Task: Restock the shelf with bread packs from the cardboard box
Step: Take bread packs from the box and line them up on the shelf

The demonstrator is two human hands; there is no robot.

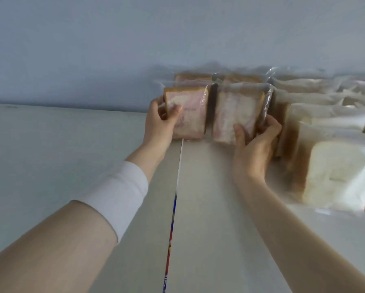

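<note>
While our left hand (pixel 163 123) grips one pink bread pack (pixel 190 117) upright on the shelf (pixel 61 157), our right hand (pixel 255 142) curls round a second pink pack (pixel 234 111) just beside it. White bread packs (pixel 338 174) stand in rows close to our right hand.

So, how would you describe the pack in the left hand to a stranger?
On the pale shelf against the blue-grey wall, bread packs stand in rows at the right. The pack is the leftmost of them, gripped by the left hand. Its bread is pink-swirled, unlike the white packs further right; its pink neighbour is in the right hand.
</note>
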